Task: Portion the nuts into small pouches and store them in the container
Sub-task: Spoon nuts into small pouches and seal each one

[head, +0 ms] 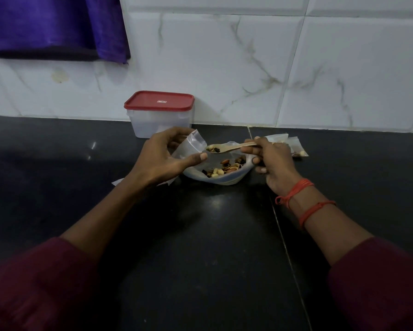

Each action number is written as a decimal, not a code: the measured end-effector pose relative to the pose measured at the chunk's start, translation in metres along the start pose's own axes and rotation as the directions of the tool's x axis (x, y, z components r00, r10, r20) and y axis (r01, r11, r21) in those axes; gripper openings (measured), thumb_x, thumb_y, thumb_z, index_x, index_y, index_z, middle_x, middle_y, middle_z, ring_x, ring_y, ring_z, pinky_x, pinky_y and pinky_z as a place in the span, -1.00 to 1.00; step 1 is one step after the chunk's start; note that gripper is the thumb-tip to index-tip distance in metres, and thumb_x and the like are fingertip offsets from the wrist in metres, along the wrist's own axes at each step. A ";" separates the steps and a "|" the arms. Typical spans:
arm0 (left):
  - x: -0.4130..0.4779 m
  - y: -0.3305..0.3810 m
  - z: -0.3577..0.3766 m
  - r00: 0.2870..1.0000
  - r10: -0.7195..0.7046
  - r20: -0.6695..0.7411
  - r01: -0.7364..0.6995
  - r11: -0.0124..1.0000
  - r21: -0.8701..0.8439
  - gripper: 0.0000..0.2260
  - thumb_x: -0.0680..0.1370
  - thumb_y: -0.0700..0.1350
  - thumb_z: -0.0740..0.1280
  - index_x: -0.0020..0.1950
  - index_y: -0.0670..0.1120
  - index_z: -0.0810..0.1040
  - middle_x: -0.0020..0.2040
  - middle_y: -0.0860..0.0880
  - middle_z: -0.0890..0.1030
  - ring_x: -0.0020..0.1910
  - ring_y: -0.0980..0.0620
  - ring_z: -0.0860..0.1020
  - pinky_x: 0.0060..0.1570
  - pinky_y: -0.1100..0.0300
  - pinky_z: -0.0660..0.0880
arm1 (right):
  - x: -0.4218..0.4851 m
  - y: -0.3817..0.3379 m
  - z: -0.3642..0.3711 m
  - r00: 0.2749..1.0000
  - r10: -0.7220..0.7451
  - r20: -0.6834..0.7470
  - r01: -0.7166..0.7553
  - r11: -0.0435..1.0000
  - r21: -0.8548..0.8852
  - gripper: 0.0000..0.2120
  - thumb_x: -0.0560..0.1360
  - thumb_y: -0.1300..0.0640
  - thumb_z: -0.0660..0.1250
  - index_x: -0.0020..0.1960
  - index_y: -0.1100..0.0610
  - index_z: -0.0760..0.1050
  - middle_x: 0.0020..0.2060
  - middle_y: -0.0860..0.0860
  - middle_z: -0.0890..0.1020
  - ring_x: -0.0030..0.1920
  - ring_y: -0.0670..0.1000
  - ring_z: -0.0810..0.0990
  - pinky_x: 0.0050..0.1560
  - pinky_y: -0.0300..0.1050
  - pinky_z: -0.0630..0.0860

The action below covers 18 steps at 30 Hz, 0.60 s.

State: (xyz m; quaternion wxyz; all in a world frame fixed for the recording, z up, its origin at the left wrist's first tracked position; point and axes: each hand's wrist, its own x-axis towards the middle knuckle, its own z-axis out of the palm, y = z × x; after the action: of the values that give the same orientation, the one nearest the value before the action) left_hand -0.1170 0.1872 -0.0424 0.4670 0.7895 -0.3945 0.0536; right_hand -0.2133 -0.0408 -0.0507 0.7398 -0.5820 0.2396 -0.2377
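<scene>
My left hand (163,154) pinched an open pouch (193,144); my right hand (271,158) gripped a loaded spoon (227,148) — bowl (234,179) at 6 o'clock beneath it.

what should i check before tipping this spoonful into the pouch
1. Spoon loaded: ok. The wooden spoon in the right hand carries nuts in its bowl.
2. Pouch held: ok. The left hand grips the clear pouch.
3. Pouch mouth open: cannot tell; the opening is not clearly visible.
4. Spoon lined up: ok. Its tip sits right beside the pouch, above the bowl of nuts, so spills would likely fall back in.
5. Container ready: not ok. The container has its red lid on.
6. Filled pouches out of the way: ok. They lie behind the right hand.
</scene>
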 end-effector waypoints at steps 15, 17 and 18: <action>0.001 0.001 -0.001 0.996 0.049 -0.077 -0.040 0.993 0.115 -0.44 0.45 0.17 0.47 0.37 -0.05 0.52 0.22 0.00 0.62 0.16 0.09 0.57 0.09 0.20 0.56 | -0.027 -0.026 0.020 0.671 -0.534 0.515 0.710 0.661 -0.242 -0.89 0.54 0.08 0.45 0.07 -0.02 0.66 -0.10 -0.07 0.71 -0.47 0.00 0.60 -0.38 -0.21 0.53; 0.001 0.001 -0.001 0.996 0.045 -0.081 -0.036 0.993 0.113 -0.43 0.45 0.18 0.46 0.37 -0.06 0.52 0.22 -0.01 0.62 0.15 0.10 0.56 0.02 0.35 0.50 | -0.027 -0.027 0.020 0.655 -0.530 0.538 0.716 0.663 -0.218 -0.89 0.54 0.10 0.45 0.07 -0.02 0.66 -0.09 -0.07 0.71 -0.46 0.00 0.59 -0.37 -0.22 0.54; 0.001 0.002 -0.001 0.996 0.044 -0.082 -0.035 0.993 0.109 -0.42 0.44 0.20 0.45 0.37 -0.06 0.52 0.22 0.00 0.62 0.14 0.11 0.56 0.00 0.39 0.47 | -0.027 -0.027 0.020 0.662 -0.531 0.528 0.710 0.671 -0.214 -0.89 0.55 0.10 0.44 0.07 -0.02 0.66 -0.10 -0.05 0.72 -0.47 0.00 0.58 -0.37 -0.22 0.53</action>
State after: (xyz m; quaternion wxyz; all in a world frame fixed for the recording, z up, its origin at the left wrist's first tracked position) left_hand -0.1171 0.1870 -0.0401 0.4387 0.8027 -0.3866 0.1171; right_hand -0.2236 -0.0147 -0.0177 0.5060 -0.8044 -0.1017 -0.2943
